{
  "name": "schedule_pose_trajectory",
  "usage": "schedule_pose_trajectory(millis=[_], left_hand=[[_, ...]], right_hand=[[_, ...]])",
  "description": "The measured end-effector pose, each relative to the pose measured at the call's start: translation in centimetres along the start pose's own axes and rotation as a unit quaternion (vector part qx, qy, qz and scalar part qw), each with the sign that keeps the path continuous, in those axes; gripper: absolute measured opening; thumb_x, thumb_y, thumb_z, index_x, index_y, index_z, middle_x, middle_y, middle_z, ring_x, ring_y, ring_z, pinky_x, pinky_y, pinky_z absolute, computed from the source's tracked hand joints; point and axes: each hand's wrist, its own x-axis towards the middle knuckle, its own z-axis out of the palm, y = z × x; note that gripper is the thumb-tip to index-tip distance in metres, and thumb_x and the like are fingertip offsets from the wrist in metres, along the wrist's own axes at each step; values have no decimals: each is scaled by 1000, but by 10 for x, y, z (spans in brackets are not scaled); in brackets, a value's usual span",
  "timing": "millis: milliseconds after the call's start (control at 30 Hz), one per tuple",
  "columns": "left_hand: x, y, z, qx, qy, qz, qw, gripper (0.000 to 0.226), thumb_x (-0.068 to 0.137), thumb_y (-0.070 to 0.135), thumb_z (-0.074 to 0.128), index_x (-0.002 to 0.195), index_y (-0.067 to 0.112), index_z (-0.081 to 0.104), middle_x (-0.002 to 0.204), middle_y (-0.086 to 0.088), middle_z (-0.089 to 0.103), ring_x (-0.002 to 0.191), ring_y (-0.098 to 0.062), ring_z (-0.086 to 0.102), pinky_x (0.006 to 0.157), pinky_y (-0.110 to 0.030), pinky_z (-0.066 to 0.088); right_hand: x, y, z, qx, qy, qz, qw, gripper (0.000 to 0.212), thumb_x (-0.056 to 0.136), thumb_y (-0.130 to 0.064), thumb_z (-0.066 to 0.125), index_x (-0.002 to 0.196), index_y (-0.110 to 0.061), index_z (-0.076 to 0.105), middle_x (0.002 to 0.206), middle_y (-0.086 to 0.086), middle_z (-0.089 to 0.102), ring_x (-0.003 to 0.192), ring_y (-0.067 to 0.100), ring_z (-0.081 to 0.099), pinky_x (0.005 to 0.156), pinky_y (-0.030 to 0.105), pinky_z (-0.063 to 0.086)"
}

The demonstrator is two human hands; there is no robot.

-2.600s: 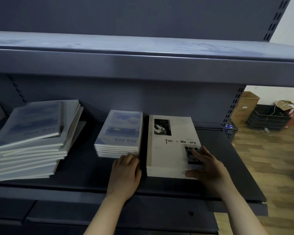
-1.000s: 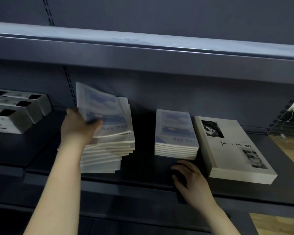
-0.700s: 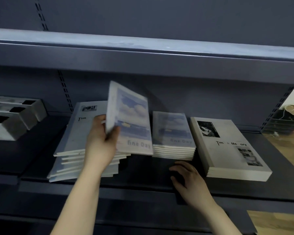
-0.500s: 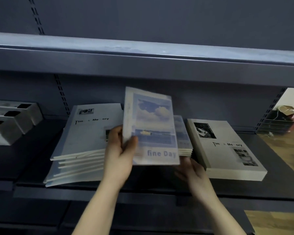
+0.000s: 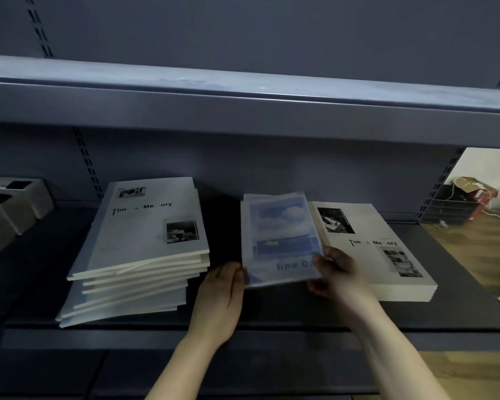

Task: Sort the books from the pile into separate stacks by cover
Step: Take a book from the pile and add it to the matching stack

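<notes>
Thin blue-cover book [image 5: 280, 241] showed blurred on the metal shelf [image 5: 459, 313], title part-covered; right hand [image 5: 339, 274] fingers pinched its corner, left hand [image 5: 220, 295] grip unreadable.

Our two bare forearms come in from below and angle toward each other. Our right hand [image 5: 339, 274] pinches the near right corner of the thin, blue, sky-printed paper book [image 5: 280, 235], thumb on the cover and the other fingers curled beneath. Our left hand [image 5: 218, 295], back up and wrist straight, touches its fingertips to the book's near left edge, across from that pinch.
</notes>
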Motion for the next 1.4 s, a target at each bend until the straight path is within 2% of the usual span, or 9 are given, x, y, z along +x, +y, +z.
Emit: schedule_pose_trajectory(millis=[100, 200, 267, 333, 533, 767, 867, 1000, 1400], left_hand=[[1, -15, 7, 106, -1, 32, 994, 51, 88, 39, 15, 110, 22, 58, 105, 8, 58, 96, -14, 51, 84, -33, 41], [0, -22, 12, 181, 1, 59, 982, 41, 82, 33, 26, 100, 23, 62, 98, 7, 59, 90, -18, 55, 75, -31, 39], [0, -24, 16, 220, 22, 75, 972, 30, 78, 30, 36, 90, 24, 63, 91, 7, 59, 82, -18, 56, 69, -30, 43], [0, -26, 19, 233, 36, 83, 968, 25, 77, 30, 40, 85, 25, 63, 89, 7, 57, 79, -17, 56, 67, -29, 45], [1, -28, 21, 230, 42, 80, 969, 23, 76, 33, 40, 81, 27, 62, 87, 11, 55, 78, -13, 54, 68, -26, 44], [1, -31, 22, 223, 43, 74, 971, 22, 76, 33, 41, 83, 29, 61, 88, 13, 53, 80, -11, 52, 71, -25, 41], [1, -31, 21, 220, 49, 79, 971, 21, 76, 32, 41, 82, 29, 61, 87, 13, 53, 79, -10, 53, 70, -24, 39], [0, -32, 22, 220, 53, 84, 970, 20, 76, 33, 43, 82, 29, 61, 87, 13, 53, 79, -10, 52, 69, -23, 39], [2, -33, 24, 223, 63, 87, 969, 17, 74, 31, 44, 80, 29, 60, 86, 13, 53, 79, -10, 50, 69, -23, 34]], right_hand=[[10, 1, 4, -46, 25, 2, 999, 7, 97, -12, 48, 96, -18, 49, 87, 3, 58, 66, 19, 57, 68, 36, 53], [14, 10, -3, -113, -5, -48, 992, 36, 90, -13, 61, 117, -27, 42, 103, -4, 59, 81, 9, 59, 65, 18, 52], [12, 15, -7, -259, -19, -94, 961, 52, 78, -23, 75, 121, -29, 47, 109, -13, 55, 90, 0, 54, 72, 12, 43], [8, 21, -8, -360, 2, -138, 923, 60, 71, -33, 79, 124, -27, 53, 113, -10, 51, 97, 3, 48, 80, 17, 36], [17, 28, 0, -412, 45, -181, 892, 61, 76, -44, 72, 131, -29, 50, 107, -4, 44, 97, 23, 58, 82, 27, 44], [42, 37, 7, -444, 64, -196, 872, 56, 78, -44, 69, 128, -28, 50, 103, 1, 36, 101, 30, 48, 87, 37, 46], [47, 38, 8, -441, 56, -207, 871, 54, 79, -42, 69, 128, -28, 50, 111, 3, 34, 106, 32, 47, 92, 40, 46], [57, 35, 8, -453, 39, -233, 860, 47, 81, -37, 69, 123, -21, 55, 124, 9, 42, 116, 31, 45, 95, 38, 42], [56, 30, 17, -467, 45, -265, 842, 40, 83, -33, 68, 118, -17, 59, 122, 10, 53, 101, 25, 58, 75, 18, 37]])
